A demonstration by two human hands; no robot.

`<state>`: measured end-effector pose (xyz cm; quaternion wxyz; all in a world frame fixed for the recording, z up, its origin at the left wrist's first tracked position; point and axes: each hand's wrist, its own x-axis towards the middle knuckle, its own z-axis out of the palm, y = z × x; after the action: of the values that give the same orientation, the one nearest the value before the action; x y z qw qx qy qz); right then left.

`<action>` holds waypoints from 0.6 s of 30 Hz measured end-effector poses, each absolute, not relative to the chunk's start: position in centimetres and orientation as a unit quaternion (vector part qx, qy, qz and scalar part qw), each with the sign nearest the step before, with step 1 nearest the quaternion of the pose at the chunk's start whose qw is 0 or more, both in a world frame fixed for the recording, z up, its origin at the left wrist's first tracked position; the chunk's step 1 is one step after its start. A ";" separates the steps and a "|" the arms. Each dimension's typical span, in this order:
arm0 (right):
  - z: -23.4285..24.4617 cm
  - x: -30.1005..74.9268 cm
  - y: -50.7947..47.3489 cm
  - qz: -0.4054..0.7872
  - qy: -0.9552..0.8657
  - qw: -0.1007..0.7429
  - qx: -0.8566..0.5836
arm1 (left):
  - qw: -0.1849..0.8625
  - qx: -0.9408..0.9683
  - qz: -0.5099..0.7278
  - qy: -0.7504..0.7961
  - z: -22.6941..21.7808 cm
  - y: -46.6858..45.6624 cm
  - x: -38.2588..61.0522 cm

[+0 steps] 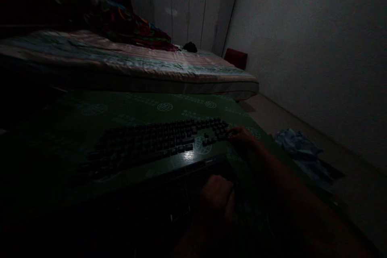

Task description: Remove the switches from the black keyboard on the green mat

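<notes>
Room is dimly lit; a pale wall [317, 28] is seen at right, met by grey floor [264, 111]; a bed [205, 87] is spread with a striped, patterned cover [145, 59]; dark red bedding [133, 30] is heaped on it; tall pale panels [187, 4] are ranged behind; crumpled blue cloth [298, 143] is seen at right.

I have one view, worn on my head, facing forward and down over the green surface [133, 107]. It sits close above my left hand [217, 193] at five o'clock, with my right hand [240, 134] slightly farther out at four. Beyond, it takes in the bed [145, 58] at eleven and distant pale panels [189, 8] at twelve.
</notes>
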<state>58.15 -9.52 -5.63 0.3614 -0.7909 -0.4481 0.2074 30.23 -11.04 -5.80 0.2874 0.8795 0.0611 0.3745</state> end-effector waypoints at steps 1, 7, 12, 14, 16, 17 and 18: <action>-5.7 58.2 -9.5 0.204 -0.449 0.361 -0.791 | 0.285 0.880 0.375 0.060 -5.8 -11.0 30.2; -5.8 58.4 -9.4 0.198 -0.455 0.360 -0.790 | 0.288 0.878 0.378 0.060 -5.5 -11.1 30.2; -5.6 58.4 -9.3 0.206 -0.452 0.359 -0.790 | 0.283 0.886 0.360 0.070 -5.4 -11.2 30.1; -5.6 58.4 -9.3 0.208 -0.451 0.359 -0.790 | 0.283 0.885 0.363 0.065 -5.4 -11.2 30.2; -5.6 58.3 -9.4 0.207 -0.450 0.360 -0.791 | 0.284 0.883 0.369 0.062 -5.6 -11.1 30.2; -5.7 58.3 -9.4 0.207 -0.448 0.360 -0.792 | 0.285 0.882 0.369 0.063 -5.6 -11.1 30.2; -5.7 58.3 -9.4 0.207 -0.447 0.360 -0.793 | 0.286 0.882 0.368 0.064 -5.7 -11.1 30.2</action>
<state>58.27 -9.41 -5.67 0.3603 -0.7925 -0.4466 0.2067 30.25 -11.12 -5.69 0.2864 0.8824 0.0635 0.3677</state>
